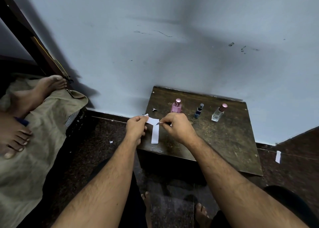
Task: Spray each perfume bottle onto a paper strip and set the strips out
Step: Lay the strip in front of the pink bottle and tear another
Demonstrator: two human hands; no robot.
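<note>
Both hands (155, 126) pinching white paper (153, 122), strip (154, 134) hanging, three perfume bottles (199, 110) behind on table (233, 141)

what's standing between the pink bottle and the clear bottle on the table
In the head view, a small dark blue bottle stands between the pink bottle and the clear bottle, apart from both, on the wooden table.

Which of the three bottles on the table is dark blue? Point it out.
The small dark blue bottle with the black cap, standing in the middle between the pink square bottle and the clear glass bottle.
</note>
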